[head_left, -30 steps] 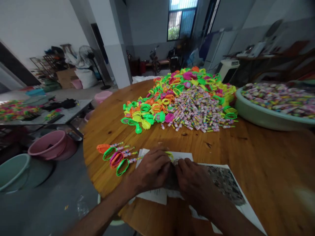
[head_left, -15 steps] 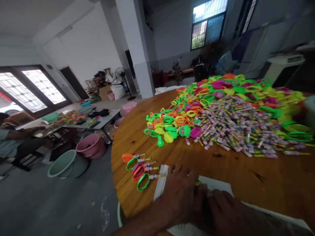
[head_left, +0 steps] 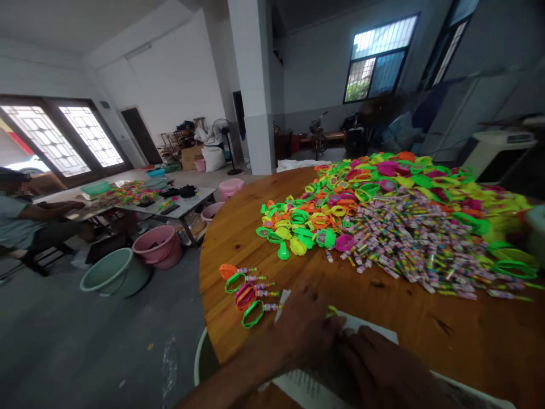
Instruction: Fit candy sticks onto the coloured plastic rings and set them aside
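My left hand [head_left: 304,324] and my right hand [head_left: 374,360] meet at the table's near edge, their fingers curled close together. A yellow-green bit [head_left: 332,311] peeks out past the left fingers; what both hands grip is otherwise hidden. Under them lies a white printed sheet [head_left: 304,386], partly covered by my wrists. Left of my left hand, several toy watches lie in a slanting row, each beside a small candy tube; a green watch [head_left: 253,314] is nearest, with an orange watch [head_left: 229,271] at the far end.
Across the round wooden table [head_left: 238,227] spreads a heap of bright plastic watches [head_left: 326,238] beside a pile of candy tubes [head_left: 409,238]. A green bucket [head_left: 114,275] and a pink bucket [head_left: 157,248] stand on the floor. At left, a person [head_left: 25,221] sits working at another table.
The view has turned slightly, shifting the scene down and right. My hands stay together over the sheet; less of the yellow-green bit shows between them, and more print is visible below.
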`<state>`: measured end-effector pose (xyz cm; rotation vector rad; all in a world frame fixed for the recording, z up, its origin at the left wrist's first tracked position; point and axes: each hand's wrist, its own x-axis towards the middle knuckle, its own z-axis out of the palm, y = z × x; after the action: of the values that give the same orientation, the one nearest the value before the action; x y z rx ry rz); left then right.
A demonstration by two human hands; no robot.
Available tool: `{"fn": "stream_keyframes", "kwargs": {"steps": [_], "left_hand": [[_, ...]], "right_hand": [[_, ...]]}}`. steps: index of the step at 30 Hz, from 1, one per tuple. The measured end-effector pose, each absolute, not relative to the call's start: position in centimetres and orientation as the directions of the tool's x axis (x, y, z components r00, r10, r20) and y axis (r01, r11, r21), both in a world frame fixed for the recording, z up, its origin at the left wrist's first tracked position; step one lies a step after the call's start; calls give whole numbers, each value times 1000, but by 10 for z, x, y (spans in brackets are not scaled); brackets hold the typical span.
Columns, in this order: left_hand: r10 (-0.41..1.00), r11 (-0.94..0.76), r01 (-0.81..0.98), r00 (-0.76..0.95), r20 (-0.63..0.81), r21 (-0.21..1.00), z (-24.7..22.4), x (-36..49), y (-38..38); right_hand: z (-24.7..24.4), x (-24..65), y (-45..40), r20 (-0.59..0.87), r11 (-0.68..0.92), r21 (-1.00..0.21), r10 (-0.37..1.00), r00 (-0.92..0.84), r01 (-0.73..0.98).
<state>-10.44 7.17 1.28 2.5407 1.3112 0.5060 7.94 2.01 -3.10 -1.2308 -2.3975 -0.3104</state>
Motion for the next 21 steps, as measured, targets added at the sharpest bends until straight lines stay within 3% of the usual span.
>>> {"fn": "stream_keyframes", "kwargs": {"steps": [3,5,8,10,14,17,19,21], "left_hand": [[857,-499,800,397,328,335,30,-151,92],[903,-341,896,229,363,285,41,-190,115],[971,27,990,-58,231,136,47,-245,150],[979,119,989,-132,153,92,41,-271,167],[995,95,992,-96,15,87,24,-297,177],[999,41,995,-40,-13,95,25,-299,173],[996,-10,994,1,86,109,32,-291,166],[954,-137,969,73,291,208,39,-273,153]], "right_hand": [[-7,62,32,492,514,-116,773,-400,850],[8,46,48,431,451,-190,836,-338,872],[21,14,85,233,403,-218,906,-354,889],[22,-11,113,219,372,-199,919,-329,907],[21,-50,158,177,285,-169,951,-255,944],[23,-56,173,104,265,-140,962,-252,954],[23,-50,170,88,295,-117,954,-286,948],[24,-37,156,97,344,-91,937,-335,935]]}}
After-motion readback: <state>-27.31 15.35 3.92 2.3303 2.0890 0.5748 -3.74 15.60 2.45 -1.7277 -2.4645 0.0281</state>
